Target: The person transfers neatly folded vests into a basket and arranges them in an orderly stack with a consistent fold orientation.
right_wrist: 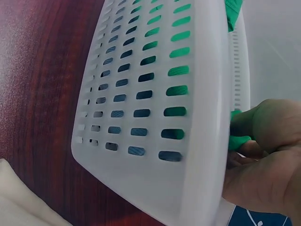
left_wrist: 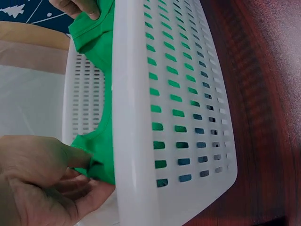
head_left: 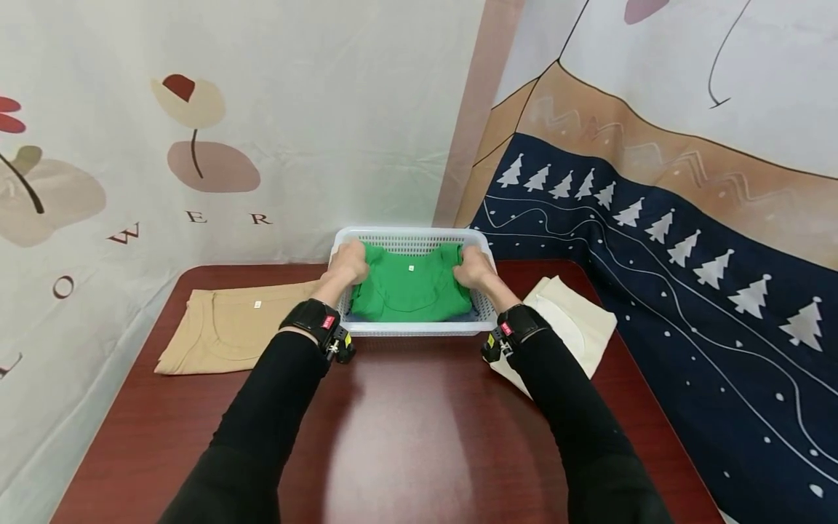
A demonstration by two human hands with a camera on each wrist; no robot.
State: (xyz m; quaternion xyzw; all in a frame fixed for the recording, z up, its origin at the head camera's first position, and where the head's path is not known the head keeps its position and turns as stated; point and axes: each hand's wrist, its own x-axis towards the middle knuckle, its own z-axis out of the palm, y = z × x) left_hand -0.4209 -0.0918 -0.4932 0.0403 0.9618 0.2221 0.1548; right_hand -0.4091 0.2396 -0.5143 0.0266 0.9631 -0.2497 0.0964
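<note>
In mid-frame, inside the white basket (head_left: pixel 419 329), the green shirt (head_left: pixel 411 287) is pinched at opposite sides by the left hand (head_left: pixel 350 263) and right hand (head_left: pixel 474 269); its fold is probably best preserved by level, even tension.

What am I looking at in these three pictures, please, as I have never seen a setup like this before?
There is no robot here, only a person's two bare hands. The widest picture comes from a camera worn on the head, looking forward and down. The other two come from a camera on each wrist, close to that hand's work.

On the reddish-brown table stands a white perforated plastic basket. A folded tan shirt lies to its left and a folded cream garment to its right, partly hidden by the right forearm.

The left hand and right hand each pinch one side of a green shirt inside the basket. Blue fabric shows beneath it.
</note>
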